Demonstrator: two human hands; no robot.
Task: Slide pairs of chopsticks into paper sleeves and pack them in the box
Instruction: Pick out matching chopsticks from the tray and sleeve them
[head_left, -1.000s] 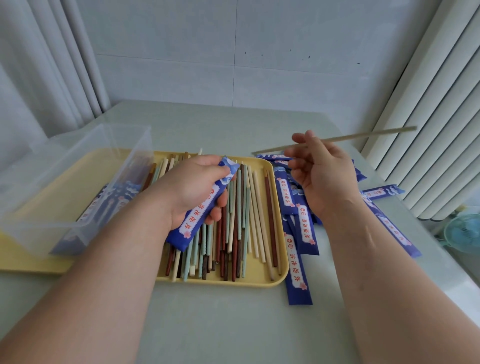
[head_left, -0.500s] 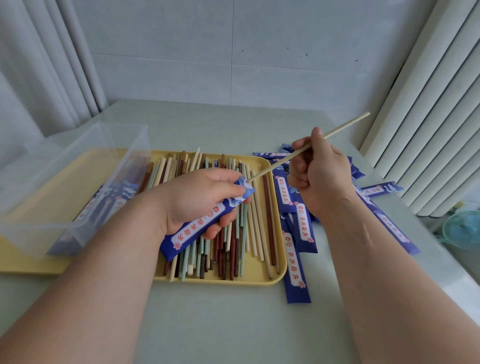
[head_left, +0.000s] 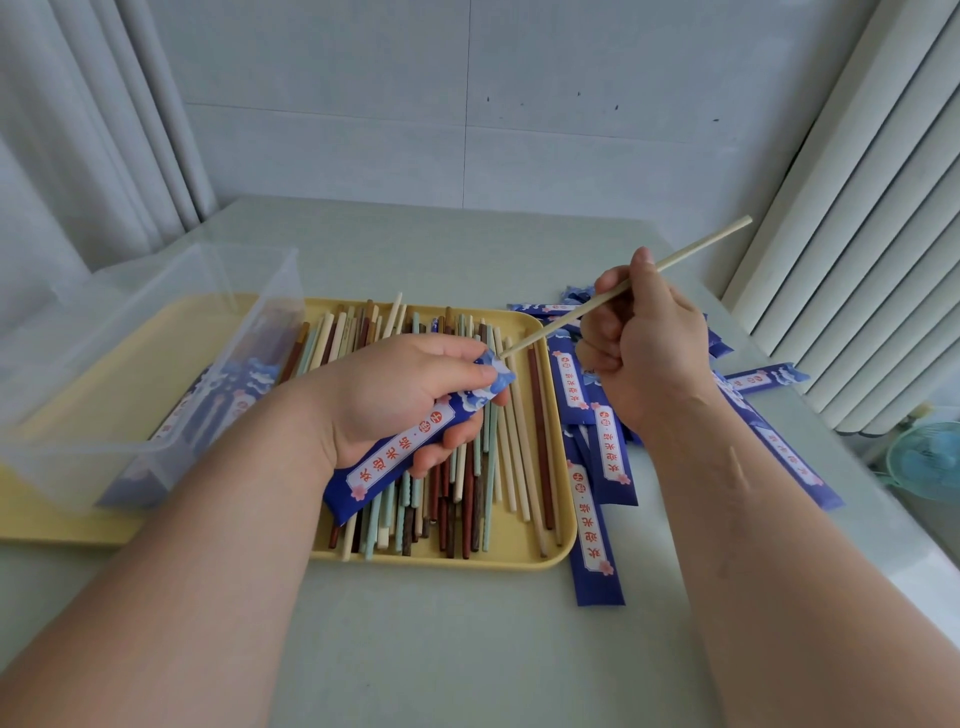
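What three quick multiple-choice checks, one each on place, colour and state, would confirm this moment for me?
1. Where does the clear box stand relative to the yellow tray?
A. Right of it
B. On its left part
C. Behind it

2. What colour is the chopstick in the right hand?
A. Pale beige
B. Dark brown
C. Teal

3. What is the state of the sleeve at the left hand?
A. Lying loose, untouched
B. Packed in the box
C. Gripped, chopstick tip at its mouth

Answers: 1 B, the tray shows beneath the box. 2 A, the raised stick is light. 3 C, fingers curl round the sleeve.
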